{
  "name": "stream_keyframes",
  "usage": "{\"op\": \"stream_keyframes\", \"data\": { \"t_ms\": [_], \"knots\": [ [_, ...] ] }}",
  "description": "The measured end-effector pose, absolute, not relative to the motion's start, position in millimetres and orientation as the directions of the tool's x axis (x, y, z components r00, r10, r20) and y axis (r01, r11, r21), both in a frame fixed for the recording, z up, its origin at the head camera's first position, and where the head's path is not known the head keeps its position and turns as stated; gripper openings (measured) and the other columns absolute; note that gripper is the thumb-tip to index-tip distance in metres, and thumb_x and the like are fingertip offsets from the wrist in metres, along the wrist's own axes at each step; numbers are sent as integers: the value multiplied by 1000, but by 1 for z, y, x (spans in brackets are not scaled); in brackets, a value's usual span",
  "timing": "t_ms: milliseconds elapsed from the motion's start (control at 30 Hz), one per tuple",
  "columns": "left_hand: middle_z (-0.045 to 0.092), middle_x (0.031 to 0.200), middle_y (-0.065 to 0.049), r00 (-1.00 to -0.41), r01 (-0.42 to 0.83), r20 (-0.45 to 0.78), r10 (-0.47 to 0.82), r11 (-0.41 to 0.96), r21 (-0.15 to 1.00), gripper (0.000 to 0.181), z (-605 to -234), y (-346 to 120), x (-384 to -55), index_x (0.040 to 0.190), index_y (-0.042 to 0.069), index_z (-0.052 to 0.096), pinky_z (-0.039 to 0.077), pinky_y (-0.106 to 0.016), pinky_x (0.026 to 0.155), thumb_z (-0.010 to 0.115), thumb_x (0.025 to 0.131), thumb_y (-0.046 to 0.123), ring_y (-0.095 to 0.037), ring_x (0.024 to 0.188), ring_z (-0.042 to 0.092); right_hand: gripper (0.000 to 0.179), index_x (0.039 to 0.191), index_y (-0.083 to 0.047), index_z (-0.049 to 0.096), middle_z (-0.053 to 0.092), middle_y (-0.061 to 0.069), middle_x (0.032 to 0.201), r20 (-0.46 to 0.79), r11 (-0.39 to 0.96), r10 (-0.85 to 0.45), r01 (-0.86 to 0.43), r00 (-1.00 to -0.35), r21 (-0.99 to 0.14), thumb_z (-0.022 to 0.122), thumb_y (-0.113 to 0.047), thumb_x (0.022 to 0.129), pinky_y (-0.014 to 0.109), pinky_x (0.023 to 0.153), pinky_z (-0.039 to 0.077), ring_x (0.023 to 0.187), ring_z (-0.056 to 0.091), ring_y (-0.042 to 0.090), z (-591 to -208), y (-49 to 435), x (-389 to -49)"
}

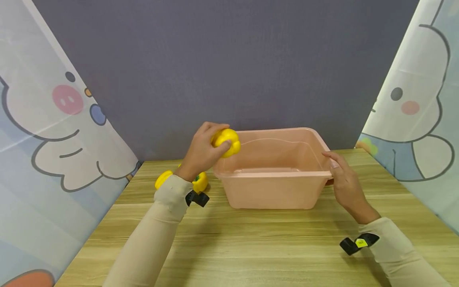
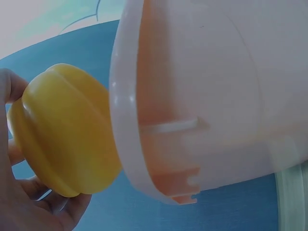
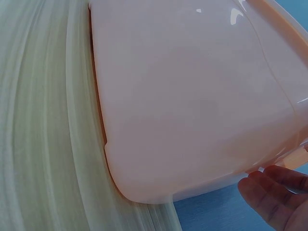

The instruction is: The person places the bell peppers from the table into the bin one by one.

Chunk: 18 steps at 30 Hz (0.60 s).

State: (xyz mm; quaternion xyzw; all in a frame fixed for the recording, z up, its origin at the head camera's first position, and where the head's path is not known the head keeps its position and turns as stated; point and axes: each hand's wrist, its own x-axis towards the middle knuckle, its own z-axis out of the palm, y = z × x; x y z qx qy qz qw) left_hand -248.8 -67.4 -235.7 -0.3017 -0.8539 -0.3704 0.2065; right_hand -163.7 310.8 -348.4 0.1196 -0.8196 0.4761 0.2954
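Observation:
In the head view my left hand holds a yellow bell pepper between thumb and fingers, raised at the upper left corner of a pink plastic bin. The left wrist view shows the same bell pepper beside the bin's rim, outside its opening. My right hand grips the bin's right rim, thumb on top; the right wrist view has its fingers under the edge. The bin stands upright with its inside facing me.
Two more yellow bell peppers lie on the wooden table left of the bin: one left of my left wrist, another partly behind it. A dark grey panel rises behind the bin. Cartoon-printed sheets flank both sides.

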Motion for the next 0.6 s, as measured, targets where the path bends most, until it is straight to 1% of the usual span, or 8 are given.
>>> {"op": "stream_keyframes", "data": {
  "t_ms": [333,600],
  "knots": [
    [55,117,0,-716,688,570,403,542,482,45,-224,-55,-255,131,18,66,50,-34,76,64,89,34,-16,97,52,43,146,-6,47,54,25,131,595,522,86,-473,-799,-710,30,-23,110,18,61,53,79,60,1,-347,311,-163],
    [54,115,1,-708,701,549,445,541,466,46,-213,-45,-259,133,18,65,49,-34,75,63,90,34,-16,95,51,43,146,-7,47,54,25,132,591,514,89,-471,-802,-717,30,-23,111,18,61,53,79,61,1,-347,311,-163]
  ]
}}
